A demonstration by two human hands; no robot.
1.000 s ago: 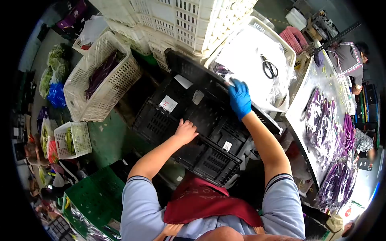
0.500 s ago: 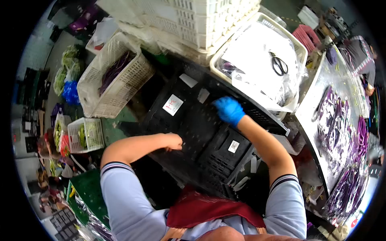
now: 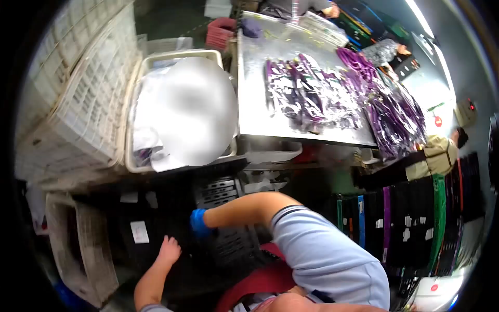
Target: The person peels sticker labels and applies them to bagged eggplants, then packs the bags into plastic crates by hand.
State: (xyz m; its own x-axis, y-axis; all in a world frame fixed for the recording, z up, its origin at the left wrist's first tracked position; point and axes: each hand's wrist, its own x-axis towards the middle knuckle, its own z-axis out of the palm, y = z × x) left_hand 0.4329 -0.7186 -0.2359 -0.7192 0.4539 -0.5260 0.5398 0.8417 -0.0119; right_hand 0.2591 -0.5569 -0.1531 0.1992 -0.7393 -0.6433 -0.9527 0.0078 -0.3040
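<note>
Burgundy cloth apron (image 3: 267, 283); just beyond, black slatted plastic crate (image 3: 234, 247). Bare left hand (image 3: 169, 250) and blue-gloved right hand (image 3: 198, 223) at crate, grip of each indeterminable. Farther: rectangular white plastic basket (image 3: 130, 148); right of it, silver metal table (image 3: 252, 88).

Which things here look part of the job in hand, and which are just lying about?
Likely the job:
- black crate with white label
- bare left hand, blue-gloved right hand, both at the crate

Likely just about:
- bagged purple vegetables on metal table
- stacked white crates
- pink basket
</note>
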